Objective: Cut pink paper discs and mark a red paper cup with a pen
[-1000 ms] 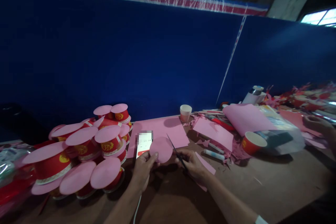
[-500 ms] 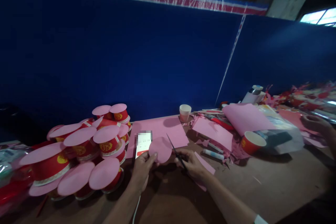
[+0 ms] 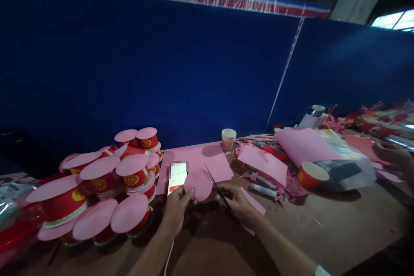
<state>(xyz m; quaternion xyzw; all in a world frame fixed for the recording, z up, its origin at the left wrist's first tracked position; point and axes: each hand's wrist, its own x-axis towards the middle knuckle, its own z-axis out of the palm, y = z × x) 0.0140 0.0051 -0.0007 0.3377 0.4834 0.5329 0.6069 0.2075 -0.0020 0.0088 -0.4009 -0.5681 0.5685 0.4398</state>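
The left hand (image 3: 176, 207) pinches a pink paper circle (image 3: 201, 184). The right hand (image 3: 237, 202) grips black scissors (image 3: 218, 189) beside it. Both are above the brown desk (image 3: 323, 233), before a blue wall (image 3: 145, 73).

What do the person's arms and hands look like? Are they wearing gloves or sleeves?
No gloves: the left hand and right hand are bare, and both forearms are uncovered. A bit of white cuff or band shows at the picture's bottom edge on the right arm.

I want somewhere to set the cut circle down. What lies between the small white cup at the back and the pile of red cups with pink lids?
In the head view, a pink paper sheet lies between the white cup and the pile, with a phone on its near edge.
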